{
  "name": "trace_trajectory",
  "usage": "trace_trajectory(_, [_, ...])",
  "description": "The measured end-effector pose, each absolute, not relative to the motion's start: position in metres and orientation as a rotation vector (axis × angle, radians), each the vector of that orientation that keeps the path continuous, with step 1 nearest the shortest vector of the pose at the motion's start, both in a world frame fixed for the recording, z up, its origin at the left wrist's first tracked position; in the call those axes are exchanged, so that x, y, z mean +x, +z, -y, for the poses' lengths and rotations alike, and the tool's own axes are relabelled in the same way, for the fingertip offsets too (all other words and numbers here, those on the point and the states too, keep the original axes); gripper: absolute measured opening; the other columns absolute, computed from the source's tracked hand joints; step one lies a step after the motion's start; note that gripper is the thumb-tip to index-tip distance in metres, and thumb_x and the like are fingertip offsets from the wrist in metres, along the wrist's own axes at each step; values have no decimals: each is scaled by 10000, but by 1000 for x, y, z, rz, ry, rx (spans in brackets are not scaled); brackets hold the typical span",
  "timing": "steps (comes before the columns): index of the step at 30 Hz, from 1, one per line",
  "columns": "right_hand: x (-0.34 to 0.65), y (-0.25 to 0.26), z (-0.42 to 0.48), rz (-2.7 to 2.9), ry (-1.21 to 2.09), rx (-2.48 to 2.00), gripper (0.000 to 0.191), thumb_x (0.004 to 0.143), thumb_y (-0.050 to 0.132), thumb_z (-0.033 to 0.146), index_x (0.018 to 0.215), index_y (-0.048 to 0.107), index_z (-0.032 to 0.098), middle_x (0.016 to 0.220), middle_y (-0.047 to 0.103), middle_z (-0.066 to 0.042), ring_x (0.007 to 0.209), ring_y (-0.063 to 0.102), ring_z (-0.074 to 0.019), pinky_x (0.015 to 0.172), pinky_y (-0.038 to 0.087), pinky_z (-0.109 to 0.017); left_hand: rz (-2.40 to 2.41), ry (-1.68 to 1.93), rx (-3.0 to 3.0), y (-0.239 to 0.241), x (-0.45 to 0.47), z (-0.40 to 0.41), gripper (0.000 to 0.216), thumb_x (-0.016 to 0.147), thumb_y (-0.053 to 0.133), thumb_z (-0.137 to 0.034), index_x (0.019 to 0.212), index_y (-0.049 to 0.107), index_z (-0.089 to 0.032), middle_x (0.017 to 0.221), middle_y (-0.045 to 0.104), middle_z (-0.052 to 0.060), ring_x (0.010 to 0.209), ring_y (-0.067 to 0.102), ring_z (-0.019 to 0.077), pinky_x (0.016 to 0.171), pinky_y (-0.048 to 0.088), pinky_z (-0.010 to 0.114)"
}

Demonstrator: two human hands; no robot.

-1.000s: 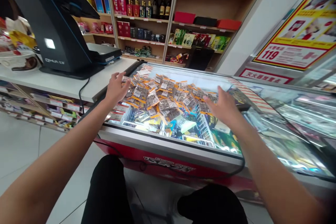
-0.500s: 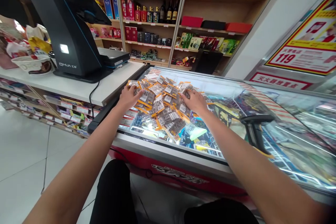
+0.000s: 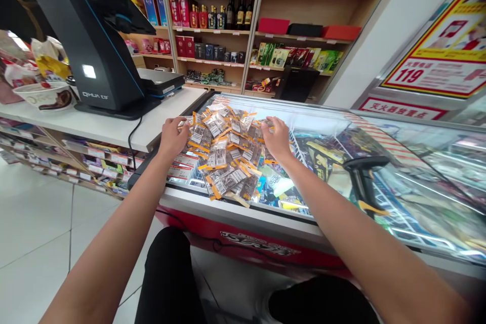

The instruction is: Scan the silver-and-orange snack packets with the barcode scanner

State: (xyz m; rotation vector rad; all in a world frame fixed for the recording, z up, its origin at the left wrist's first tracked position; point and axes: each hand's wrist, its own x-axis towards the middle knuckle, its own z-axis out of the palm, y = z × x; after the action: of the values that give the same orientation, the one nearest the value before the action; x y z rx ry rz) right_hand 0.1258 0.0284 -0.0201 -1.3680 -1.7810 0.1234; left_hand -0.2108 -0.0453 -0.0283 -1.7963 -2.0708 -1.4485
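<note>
A heap of several small clear packets with orange headers [image 3: 226, 154] lies on the glass lid of a chest freezer [image 3: 330, 126]. My left hand [image 3: 172, 136] presses against the heap's left side, fingers curled round the packets at its edge. On the heap's right side my right hand [image 3: 275, 139] rests with fingers bent over the packets there. Both hands bracket the pile, which is bunched between them. Frozen goods show through the glass below.
A white counter [image 3: 110, 126] at the left carries a black checkout terminal [image 3: 94, 45] and a bowl [image 3: 41, 96]. A black handheld scanner [image 3: 360, 174] lies on the glass at the right. Shelves of bottles and boxes [image 3: 235, 15] line the back wall. My dark-trousered knees are below.
The packets were spread wide over the glass. Both hands swept inward, the right one far to the left, and pushed them into a narrower, taller heap nearer the freezer's front edge.
</note>
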Motion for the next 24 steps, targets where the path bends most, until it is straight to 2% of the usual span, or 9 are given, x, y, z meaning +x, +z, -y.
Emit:
trace_trajectory(3, [139,-9,-4,1822,310,-1289,399,897,550,314,1241,686,163,967,723,-95,909,669,-260,889,519,-406,2003,-1519,-1742,-24,-214,49,256,863,568,-304,1050,709,-201,813,567,40,805,590,226,841,493,368])
trace_trajectory(6, [150,-9,36,1976,644,-1362,428,875,595,302,1277,677,182,731,640,-11,615,579,-202,637,484,-346,2032,-1491,-1892,-24,-215,52,286,783,553,-214,1025,705,-200,611,438,-34,591,468,177,660,416,312])
trace_trajectory(8, [154,-17,62,1959,719,-1379,487,875,588,291,1346,648,184,730,622,1,587,544,-186,602,454,-336,2049,-1407,-2020,-27,-213,53,373,755,548,-209,1086,720,-191,607,470,-30,586,469,177,651,397,309])
trace_trajectory(11, [155,-25,88,1844,659,-1276,610,872,562,247,1480,560,202,702,575,22,624,534,-191,666,464,-360,2025,-1398,-1964,-27,-207,56,549,762,533,-219,1286,694,-178,652,514,-14,636,493,190,706,413,320])
trace_trajectory(14, [151,-11,99,1770,670,-1116,712,863,571,230,1566,464,257,671,541,41,608,480,-188,688,469,-381,1920,-1673,-1904,-14,-195,69,725,794,539,-237,1518,525,-189,656,459,-37,608,425,163,705,415,313])
trace_trajectory(16, [150,10,108,1726,714,-1005,757,863,585,236,1597,414,304,654,513,48,581,421,-185,638,456,-370,1856,-1917,-2067,2,-184,90,859,817,584,-283,1635,327,-242,651,429,-59,568,368,145,650,401,297])
trace_trajectory(19, [151,44,132,1644,748,-831,859,878,608,245,1656,265,372,671,483,52,578,392,-181,576,420,-333,1706,-2197,-2336,26,-165,135,1059,779,727,-301,1672,160,-349,683,468,-60,547,371,132,600,389,291])
trace_trajectory(22, [153,55,156,1589,726,-700,918,891,623,243,1674,173,406,708,476,51,610,411,-175,587,409,-317,1610,-2385,-2478,35,-151,170,1138,755,806,-271,1662,135,-415,713,494,-51,521,370,121,544,360,288])
trace_trajectory(24, [152,46,163,1600,789,-680,897,904,618,244,1667,179,417,712,467,56,608,395,-170,587,391,-315,1637,-2431,-2572,30,-147,177,1146,749,821,-260,1656,141,-429,690,466,-62,521,373,121,527,345,281])
